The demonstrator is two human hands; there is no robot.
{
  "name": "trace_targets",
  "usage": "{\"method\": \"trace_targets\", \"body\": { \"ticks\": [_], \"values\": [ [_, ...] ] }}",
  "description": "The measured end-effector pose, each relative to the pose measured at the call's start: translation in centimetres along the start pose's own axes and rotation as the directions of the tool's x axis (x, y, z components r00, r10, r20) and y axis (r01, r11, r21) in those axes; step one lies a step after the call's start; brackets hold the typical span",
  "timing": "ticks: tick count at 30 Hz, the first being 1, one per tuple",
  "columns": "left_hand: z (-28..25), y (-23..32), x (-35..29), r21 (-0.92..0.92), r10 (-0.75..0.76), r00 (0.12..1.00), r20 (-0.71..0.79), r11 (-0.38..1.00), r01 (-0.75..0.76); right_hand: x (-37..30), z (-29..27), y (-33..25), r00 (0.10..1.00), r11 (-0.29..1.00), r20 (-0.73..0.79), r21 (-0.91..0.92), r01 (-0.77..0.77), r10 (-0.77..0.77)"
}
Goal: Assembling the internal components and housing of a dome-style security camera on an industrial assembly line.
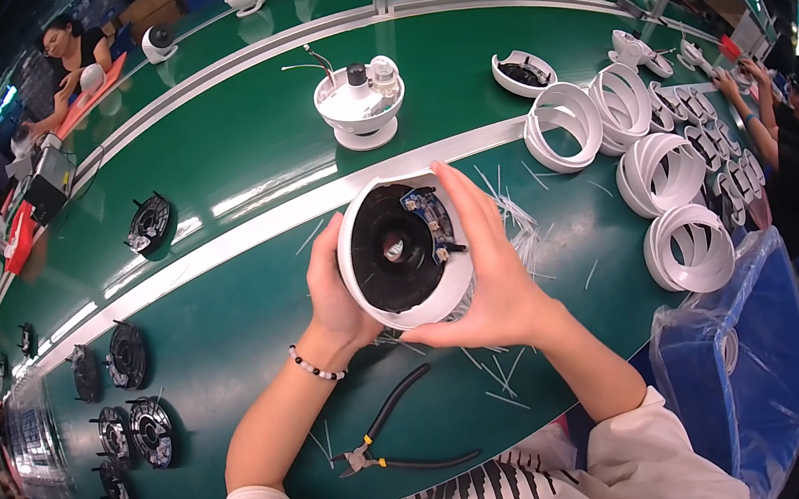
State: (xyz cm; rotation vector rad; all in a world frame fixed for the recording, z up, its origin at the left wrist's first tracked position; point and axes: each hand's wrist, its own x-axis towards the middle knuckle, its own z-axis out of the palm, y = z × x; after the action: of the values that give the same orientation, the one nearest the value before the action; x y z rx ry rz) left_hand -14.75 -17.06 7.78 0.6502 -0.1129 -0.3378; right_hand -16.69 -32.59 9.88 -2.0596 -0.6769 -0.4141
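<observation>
Between both hands I hold a round white plastic housing [454, 301], raised over the green bench. Inside it sits a black speaker-like disc [385, 277] with a small blue circuit board [435, 220] along its right side. My left hand [333, 294] wraps round the housing's left side, a beaded bracelet on its wrist. My right hand [495, 272] grips the right side, thumb underneath and fingers up along the rim. Below my hands lie cutting pliers [385, 443] with black handles, spread apart. Thin clear strips [517, 219] are scattered behind and under the housing.
Several black disc parts [151, 432] lie at the left. Stacked white rings [687, 250] stand at the right, beside a blue bin [737, 356] with plastic film. Farther off, a white bowl-shaped unit with wires [360, 103] stands on the conveyor [234, 140]. Other people work at the far left and right.
</observation>
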Motion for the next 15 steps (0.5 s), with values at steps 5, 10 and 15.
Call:
{"method": "trace_targets", "body": {
  "ticks": [5,10,15],
  "values": [
    [0.3,0.0,-0.1,-0.066,-0.030,1.000,-0.008,0.997,0.029,0.7,-0.8,1.2,0.988,0.990,0.138,0.125,0.058,-0.075],
    [0.1,0.3,0.0,-0.103,-0.082,0.997,-0.005,0.991,0.081,0.6,-1.2,1.8,0.994,0.883,0.102,0.469,-0.019,-0.032],
    [0.5,0.7,-0.1,-0.154,-0.095,0.995,0.008,0.983,0.095,0.5,-1.0,1.4,0.998,0.702,0.058,0.710,-0.046,0.006]
  ]
}}
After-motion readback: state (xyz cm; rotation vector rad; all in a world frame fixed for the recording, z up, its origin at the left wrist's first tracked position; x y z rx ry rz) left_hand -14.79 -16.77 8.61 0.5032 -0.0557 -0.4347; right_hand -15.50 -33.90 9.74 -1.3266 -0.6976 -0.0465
